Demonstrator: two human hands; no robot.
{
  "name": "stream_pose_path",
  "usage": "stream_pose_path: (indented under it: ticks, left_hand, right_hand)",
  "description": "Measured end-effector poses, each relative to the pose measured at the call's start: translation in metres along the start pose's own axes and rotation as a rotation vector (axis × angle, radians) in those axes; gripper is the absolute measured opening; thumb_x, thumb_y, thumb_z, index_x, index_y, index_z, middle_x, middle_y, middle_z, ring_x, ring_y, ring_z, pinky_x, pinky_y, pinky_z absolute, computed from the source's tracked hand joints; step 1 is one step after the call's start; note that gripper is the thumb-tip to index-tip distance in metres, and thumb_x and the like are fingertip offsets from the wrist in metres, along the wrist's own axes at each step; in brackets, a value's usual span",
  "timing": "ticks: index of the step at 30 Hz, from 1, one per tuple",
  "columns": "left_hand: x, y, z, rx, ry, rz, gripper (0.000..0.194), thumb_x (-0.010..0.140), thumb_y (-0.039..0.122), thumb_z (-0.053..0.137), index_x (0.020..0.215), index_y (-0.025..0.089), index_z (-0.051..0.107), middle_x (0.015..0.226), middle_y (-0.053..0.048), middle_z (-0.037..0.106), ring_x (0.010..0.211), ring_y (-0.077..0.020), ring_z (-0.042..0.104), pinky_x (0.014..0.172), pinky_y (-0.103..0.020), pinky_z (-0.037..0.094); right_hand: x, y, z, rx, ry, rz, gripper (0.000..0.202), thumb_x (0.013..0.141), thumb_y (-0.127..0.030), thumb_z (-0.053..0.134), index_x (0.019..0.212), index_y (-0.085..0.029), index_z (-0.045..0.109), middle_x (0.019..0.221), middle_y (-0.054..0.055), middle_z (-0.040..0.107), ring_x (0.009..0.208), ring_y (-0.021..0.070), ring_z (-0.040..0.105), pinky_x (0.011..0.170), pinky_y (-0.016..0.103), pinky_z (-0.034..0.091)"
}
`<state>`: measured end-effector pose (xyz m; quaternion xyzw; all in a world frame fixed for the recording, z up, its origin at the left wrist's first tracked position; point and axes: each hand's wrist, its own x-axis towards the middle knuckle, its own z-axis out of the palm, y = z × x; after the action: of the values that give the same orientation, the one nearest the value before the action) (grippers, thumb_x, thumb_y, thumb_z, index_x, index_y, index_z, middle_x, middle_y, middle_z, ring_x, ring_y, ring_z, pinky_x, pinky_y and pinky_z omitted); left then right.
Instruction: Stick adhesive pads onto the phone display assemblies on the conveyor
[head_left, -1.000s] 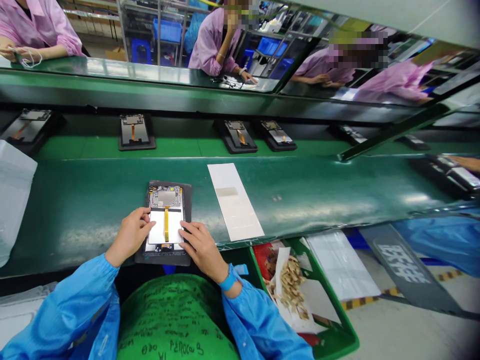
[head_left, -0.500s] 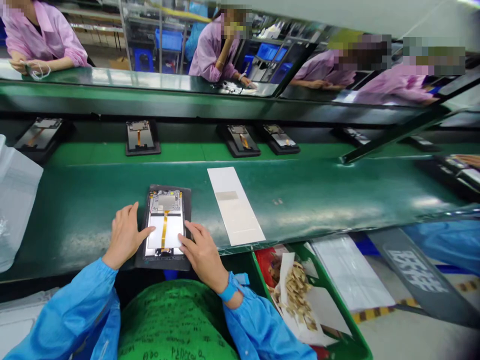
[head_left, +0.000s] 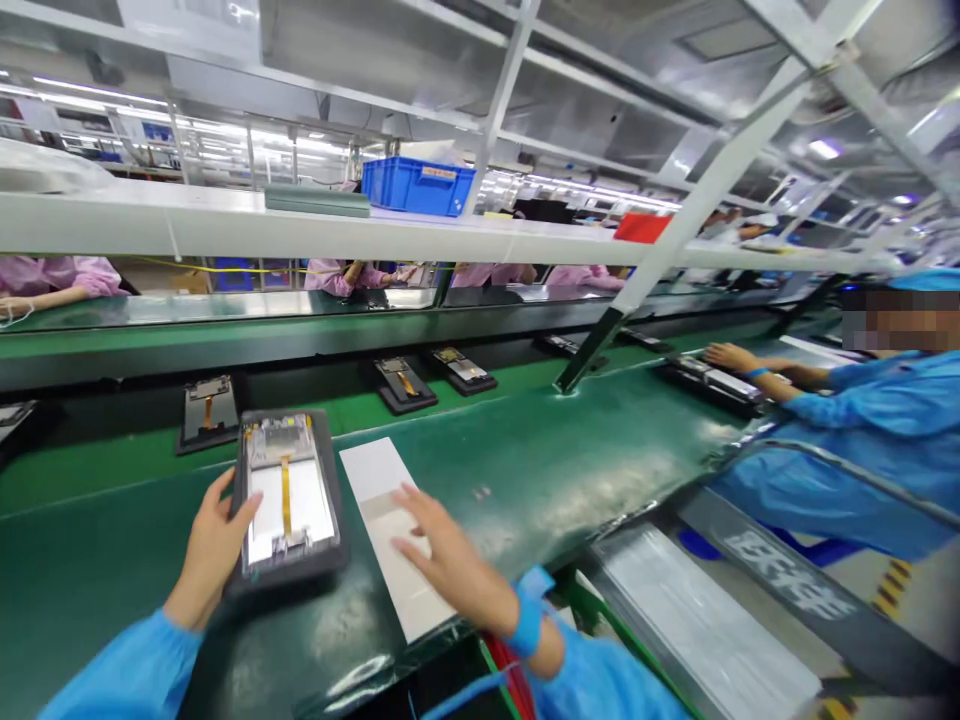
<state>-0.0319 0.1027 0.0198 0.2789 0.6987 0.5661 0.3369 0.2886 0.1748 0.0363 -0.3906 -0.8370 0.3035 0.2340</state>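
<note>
An opened tablet (head_left: pixel 304 500) with a circuit board, an orange ribbon cable and a white battery area rests in a black foam tray (head_left: pixel 335 490). My left hand (head_left: pixel 214 545) grips the tray's left edge, thumb over the tablet's side, and the tray looks tilted and raised off the bench. To its right, my right hand (head_left: pixel 450 560) hovers over a long white card (head_left: pixel 379 470), fingers apart and slightly blurred. Whether its fingertips touch the card I cannot tell. A blue band circles the right wrist.
More tablets in trays, such as this tablet (head_left: pixel 405 383), lie on the green conveyor (head_left: pixel 345 415) behind. A slanted post (head_left: pixel 592 350) stands on the bench. At right a co-worker in a blue sleeve (head_left: pixel 847 400) handles another tray. A green bin (head_left: pixel 592 600) sits below the bench edge.
The view has tipped up and right. My left hand has raised the tray with the tablet towards the conveyor. My right hand has left the tablet and moved over the white card.
</note>
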Motion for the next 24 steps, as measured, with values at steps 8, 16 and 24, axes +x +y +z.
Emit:
stream_pose_path:
  ticks: [8, 16, 24]
  left_hand:
    - [0.187, 0.050, 0.109, 0.318, 0.127, 0.083, 0.063, 0.088, 0.025, 0.056, 0.143, 0.002, 0.038, 0.137, -0.028, 0.054, 0.135, -0.0357, 0.048, 0.108, -0.050, 0.041]
    - [0.202, 0.042, 0.279, 0.552, -0.194, 0.341, 0.051, 0.083, 0.032, 0.063, 0.131, 0.014, 0.058, 0.147, -0.016, 0.052, 0.142, -0.0290, 0.039, 0.120, -0.041, 0.023]
    - [0.192, 0.055, 0.376, 0.502, -0.178, 0.279, 0.059, 0.090, 0.026, 0.051, 0.143, 0.001, 0.041, 0.150, -0.027, 0.043, 0.143, -0.0306, 0.039, 0.118, -0.041, 0.030]
  right_hand:
    - [0.171, 0.173, -0.111, -0.446, 0.161, 0.340, 0.048, 0.091, -0.024, 0.058, 0.137, -0.008, 0.056, 0.139, 0.020, 0.058, 0.134, 0.0294, 0.052, 0.114, 0.042, 0.038]
    - [0.281, 0.277, -0.117, -0.421, 0.178, 0.496, 0.048, 0.094, -0.029, 0.054, 0.133, -0.001, 0.057, 0.130, 0.027, 0.062, 0.128, 0.0340, 0.056, 0.106, 0.043, 0.043]
    - [0.295, 0.247, -0.116, -0.298, 0.102, 0.442, 0.030, 0.092, -0.033, 0.057, 0.100, -0.010, 0.073, 0.098, 0.017, 0.075, 0.101, 0.0293, 0.069, 0.086, 0.034, 0.051]
